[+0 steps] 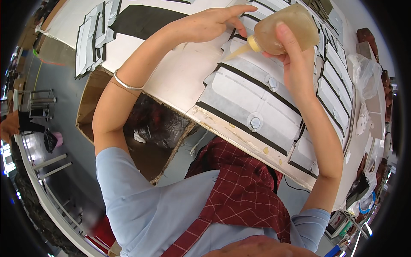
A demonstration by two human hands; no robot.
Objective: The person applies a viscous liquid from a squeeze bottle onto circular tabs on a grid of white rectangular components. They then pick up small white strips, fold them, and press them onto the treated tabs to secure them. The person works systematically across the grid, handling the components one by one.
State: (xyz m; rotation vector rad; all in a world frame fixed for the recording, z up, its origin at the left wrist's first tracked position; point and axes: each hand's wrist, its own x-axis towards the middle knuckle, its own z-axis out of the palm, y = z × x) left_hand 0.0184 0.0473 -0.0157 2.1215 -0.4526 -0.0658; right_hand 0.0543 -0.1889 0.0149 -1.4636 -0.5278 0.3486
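Observation:
My right hand (pixel 298 64) is wrapped round a translucent squeeze bottle (pixel 302 28) holding yellowish liquid. The bottle lies tilted, and its pointed yellow nozzle (pixel 243 50) slants down to the left, over the white panels. My left hand (pixel 205 25) reaches across from the left with index finger and thumb apart, holding nothing I can see; its fingertips are by the far panels. Below the nozzle, a white panel (pixel 233 88) with black edge strips lies on the table, overlapping others in a row. Round metal discs (pixel 254 124) sit on these panels.
A black sheet (pixel 143 20) and a stack of white and black pieces (pixel 95 36) lie on the white table (pixel 175 88) at the left. An open cardboard box (pixel 92 96) stands beneath the table's near edge. Clear plastic wrap (pixel 366 77) is at the right.

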